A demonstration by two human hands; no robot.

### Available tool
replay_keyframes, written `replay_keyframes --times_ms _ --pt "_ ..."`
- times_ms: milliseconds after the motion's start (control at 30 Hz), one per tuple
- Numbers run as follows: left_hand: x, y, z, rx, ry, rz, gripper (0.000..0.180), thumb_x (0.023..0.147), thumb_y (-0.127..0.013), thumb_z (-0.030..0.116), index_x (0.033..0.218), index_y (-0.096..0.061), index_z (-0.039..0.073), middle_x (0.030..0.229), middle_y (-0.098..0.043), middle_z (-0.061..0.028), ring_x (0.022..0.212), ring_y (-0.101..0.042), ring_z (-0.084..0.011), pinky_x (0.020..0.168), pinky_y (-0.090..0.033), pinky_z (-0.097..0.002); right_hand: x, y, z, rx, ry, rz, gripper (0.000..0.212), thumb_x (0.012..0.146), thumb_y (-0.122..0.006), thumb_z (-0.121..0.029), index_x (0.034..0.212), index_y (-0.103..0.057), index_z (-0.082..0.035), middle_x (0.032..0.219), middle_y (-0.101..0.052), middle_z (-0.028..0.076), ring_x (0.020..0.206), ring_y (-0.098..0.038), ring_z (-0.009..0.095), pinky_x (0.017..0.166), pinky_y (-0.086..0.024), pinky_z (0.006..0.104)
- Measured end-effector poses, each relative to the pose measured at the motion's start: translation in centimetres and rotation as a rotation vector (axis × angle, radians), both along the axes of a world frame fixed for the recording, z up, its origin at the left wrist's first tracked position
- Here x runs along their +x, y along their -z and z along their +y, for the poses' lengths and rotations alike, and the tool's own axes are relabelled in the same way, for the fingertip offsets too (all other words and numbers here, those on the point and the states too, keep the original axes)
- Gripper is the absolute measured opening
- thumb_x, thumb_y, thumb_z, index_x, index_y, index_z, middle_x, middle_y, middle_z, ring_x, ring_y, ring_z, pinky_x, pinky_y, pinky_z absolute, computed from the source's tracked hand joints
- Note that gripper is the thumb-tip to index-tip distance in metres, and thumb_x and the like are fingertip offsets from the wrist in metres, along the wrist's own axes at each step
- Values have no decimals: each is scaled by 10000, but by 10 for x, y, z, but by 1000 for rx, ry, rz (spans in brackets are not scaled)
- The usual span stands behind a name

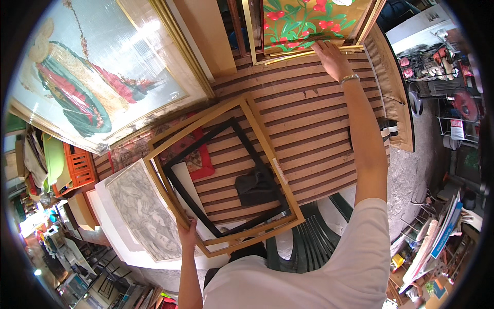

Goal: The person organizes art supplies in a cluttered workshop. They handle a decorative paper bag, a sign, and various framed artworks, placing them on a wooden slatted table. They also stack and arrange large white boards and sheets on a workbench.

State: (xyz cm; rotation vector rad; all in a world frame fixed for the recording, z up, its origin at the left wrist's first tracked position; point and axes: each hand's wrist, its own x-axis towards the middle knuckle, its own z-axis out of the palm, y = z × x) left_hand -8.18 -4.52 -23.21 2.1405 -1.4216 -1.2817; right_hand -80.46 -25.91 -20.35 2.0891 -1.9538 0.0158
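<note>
Left hand [188,234]: fingers closed around the near left side of an empty wooden frame [261,129]. The frame lies slantwise above the near left part of the slatted table [314,123]; full contact with the slats cannot be confirmed. A thinner black frame [249,144] shows through its opening, as does a crumpled dark cloth [252,188]. A red-edged fabric piece [205,164] is partly visible at the opening's left side.

Right hand [332,61]: arm extended to the far side, fingers stretched forward at the lower edge of a gold-framed floral painting [309,26]. Whether they grip or merely rest there cannot be told. A metallic band [350,78] is worn on that wrist.

Surroundings: a large framed picture [77,72] leans at far left. A grey drawing [139,208] on a pale sheet lies left of the wooden frame. A dark green plastic chair [311,242] stands at the near edge.
</note>
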Motion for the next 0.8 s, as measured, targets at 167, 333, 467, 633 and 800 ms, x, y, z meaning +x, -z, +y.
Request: replay_keyframes --times_ms 167,333,467,633,800 --pt "3 4 2 -83 3 116 455 906 -677 112 1319 -505 33 974 -601 -34 887 -581 -148 812 -479 -290 12 11 -28 42 47 -49 362 878 -484 18 1226 -503 -78 1188 -552 114 1155 -505 317 1029 -424 436" --pt "-1 -2 1 -44 -35 148 476 889 -682 93 1326 -506 25 956 -601 -40 902 -579 -150 837 -475 -292 17 32 -27 -89 84 -73 317 896 -493 -41 1207 -537 -81 1157 -549 105 1131 -514 298 1004 -431 424" --pt "-1 -2 1 -50 -21 105 475 891 -683 89 1325 -502 25 961 -601 -36 905 -580 -149 834 -478 -285 8 42 -18 -165 102 -79 346 882 -505 -50 1222 -548 -99 1156 -537 103 1137 -508 297 1001 -427 417" --pt "4 3 3 -64 9 129 506 911 -680 99 1374 -479 56 972 -590 -17 840 -576 -122 759 -482 -272 5 45 -20 -274 120 -58 324 888 -507 -68 1207 -553 -100 1135 -540 104 1107 -525 296 988 -440 412" --pt "3 3 2 -51 -5 146 512 908 -664 78 1380 -468 53 972 -581 -16 824 -565 -120 742 -475 -269 8 44 -22 -353 138 -36 313 884 -511 -71 1192 -556 -98 1093 -549 104 1075 -538 295 978 -449 412"
